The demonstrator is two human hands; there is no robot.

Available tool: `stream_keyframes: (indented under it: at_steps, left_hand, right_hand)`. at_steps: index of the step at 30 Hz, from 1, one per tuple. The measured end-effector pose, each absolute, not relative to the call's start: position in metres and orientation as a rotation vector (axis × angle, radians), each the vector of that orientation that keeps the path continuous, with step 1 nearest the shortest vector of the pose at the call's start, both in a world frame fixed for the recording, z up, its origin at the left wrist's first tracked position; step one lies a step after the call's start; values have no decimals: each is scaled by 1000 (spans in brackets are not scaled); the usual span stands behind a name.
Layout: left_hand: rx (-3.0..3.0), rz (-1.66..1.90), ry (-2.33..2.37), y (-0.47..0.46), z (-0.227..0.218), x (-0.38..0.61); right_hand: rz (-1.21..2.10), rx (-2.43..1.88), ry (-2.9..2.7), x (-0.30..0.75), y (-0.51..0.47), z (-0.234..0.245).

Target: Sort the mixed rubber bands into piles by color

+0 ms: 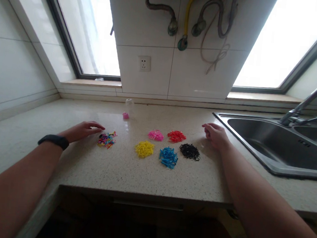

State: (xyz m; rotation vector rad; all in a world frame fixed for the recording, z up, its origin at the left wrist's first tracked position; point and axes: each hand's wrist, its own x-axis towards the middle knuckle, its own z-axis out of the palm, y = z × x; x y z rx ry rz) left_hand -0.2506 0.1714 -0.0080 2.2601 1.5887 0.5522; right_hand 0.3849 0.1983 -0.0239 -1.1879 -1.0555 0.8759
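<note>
Small rubber bands lie sorted by colour in piles on the counter: pink bands (156, 135), red bands (176, 136), yellow bands (144, 149), blue bands (168, 157) and black bands (189, 151). Further left is a mixed-colour heap of rubber bands (106, 140). My left hand (86, 130) rests just beside that heap, fingers stretched out, holding nothing visible. To the right of the black pile, my right hand (215, 135) lies low over the counter. Its index finger points left, the other fingers bend loosely, and nothing shows in it.
A clear plastic container (129, 104) stands toward the back with a pink lid-like piece (125, 115) before it. A steel sink (257, 143) with a faucet (296, 115) is set into the right side. The counter's front edge (145, 194) runs below the piles.
</note>
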Motion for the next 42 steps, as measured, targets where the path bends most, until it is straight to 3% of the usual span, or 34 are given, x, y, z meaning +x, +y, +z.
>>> stream_keyframes:
  at_steps: [42]
  left_hand:
    - [2212, 364, 1503, 160, 11, -242]
  right_hand:
    - [815, -1315, -1206, 383, 195, -23]
